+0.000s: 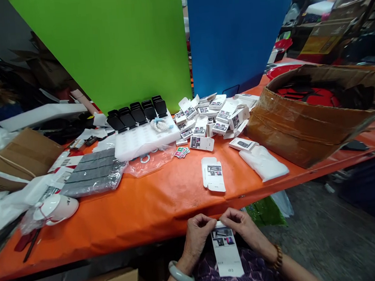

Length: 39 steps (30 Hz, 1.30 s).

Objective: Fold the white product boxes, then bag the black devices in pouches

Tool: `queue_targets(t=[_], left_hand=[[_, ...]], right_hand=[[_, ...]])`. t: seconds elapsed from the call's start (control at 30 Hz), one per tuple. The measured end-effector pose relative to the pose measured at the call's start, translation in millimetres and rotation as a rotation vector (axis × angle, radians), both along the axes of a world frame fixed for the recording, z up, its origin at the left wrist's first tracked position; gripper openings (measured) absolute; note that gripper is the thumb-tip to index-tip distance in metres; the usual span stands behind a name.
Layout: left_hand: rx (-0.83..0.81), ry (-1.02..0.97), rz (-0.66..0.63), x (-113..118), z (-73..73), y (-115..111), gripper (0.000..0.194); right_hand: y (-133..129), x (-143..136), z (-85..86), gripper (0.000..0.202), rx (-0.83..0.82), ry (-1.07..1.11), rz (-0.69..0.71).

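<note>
Low in the head view, a small white printed box (228,253) hangs upright just in front of the table's edge. My left hand (200,233) pinches its upper left corner between thumb and fingers. At the upper right corner, my right hand (241,226) pinches the same box. The fingertips of both hands are close together at its top end. On the orange table (165,193) beyond lie flat printed cartons (213,175). Farther back is a heap of white printed boxes (218,115).
A brown cardboard box (279,129) with red and black pieces stands right. A white foam block (147,137) holds black parts (137,114) at centre left. Beside it lie a grey wrapped stack (93,172) and a white cup (59,208). A white foam pouch (264,163) lies right.
</note>
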<state>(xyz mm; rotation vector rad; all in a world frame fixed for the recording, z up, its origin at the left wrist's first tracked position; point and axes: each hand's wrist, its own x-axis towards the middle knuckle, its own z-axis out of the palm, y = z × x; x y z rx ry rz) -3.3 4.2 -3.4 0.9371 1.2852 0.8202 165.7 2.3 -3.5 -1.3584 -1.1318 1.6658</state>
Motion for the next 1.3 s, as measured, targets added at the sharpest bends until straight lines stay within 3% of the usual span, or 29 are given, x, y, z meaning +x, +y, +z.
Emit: queue_targets(t=[0.1, 0.23, 0.33, 0.43, 0.5, 0.57, 0.63, 0.7, 0.77, 0.87, 0.97, 1.03, 1.13, 1.3], left_hand=[[-0.015, -0.03, -0.028, -3, -8.0, -6, 0.022], [0.002, -0.067, -0.036, -1, -14.5, -7, 0.02], [0.108, -0.091, 0.006, 0, -11.7, 3, 0.023], [0.195, -0.067, 0.134, -2, -2.7, 20, 0.026], [0.212, -0.017, 0.232, -6, 4.7, 31, 0.029], [0.23, 0.046, 0.27, -7, 10.7, 39, 0.03], [0.287, 0.11, 0.233, -6, 13.1, 44, 0.027], [0.396, 0.203, 0.156, 0, 10.6, 45, 0.024], [0.519, 0.343, 0.069, 8, 3.8, 44, 0.028], [0.653, 0.581, -0.075, 19, -10.8, 40, 0.042], [0.716, 0.767, -0.216, 26, -22.4, 36, 0.054], [0.711, 0.86, -0.287, 28, -25.5, 35, 0.062], [0.684, 0.958, -0.35, 30, -25.0, 36, 0.067], [0.675, 1.024, -0.392, 32, -25.3, 37, 0.065]], right_hand=[[-8, 1, -3.9, 0.033, 0.102, -0.046, 0.027], [-8, 5, -4.3, 0.025, 0.1, -0.069, 0.13], [14, 9, 5.2, 0.018, 0.142, -0.16, 0.242], [61, 16, 33.7, 0.016, 0.224, -0.247, 0.331], [102, 22, 64.7, 0.022, 0.327, -0.257, 0.268], [143, 27, 99.1, 0.03, 0.489, -0.251, 0.028], [177, 28, 126.4, 0.034, 0.644, -0.169, -0.245], [197, 27, 137.2, 0.044, 0.732, -0.16, -0.372], [204, 22, 128.3, 0.041, 0.783, -0.381, -0.27], [195, 14, 90.9, 0.017, 0.742, -0.78, 0.075], [181, 8, 53.7, 0.011, 0.655, -0.917, 0.233], [175, 4, 39.4, 0.013, 0.603, -0.993, 0.291], [176, -3, 33.1, 0.016, 0.529, -1.089, 0.327], [184, -9, 41.4, 0.021, 0.45, -1.145, 0.338]])
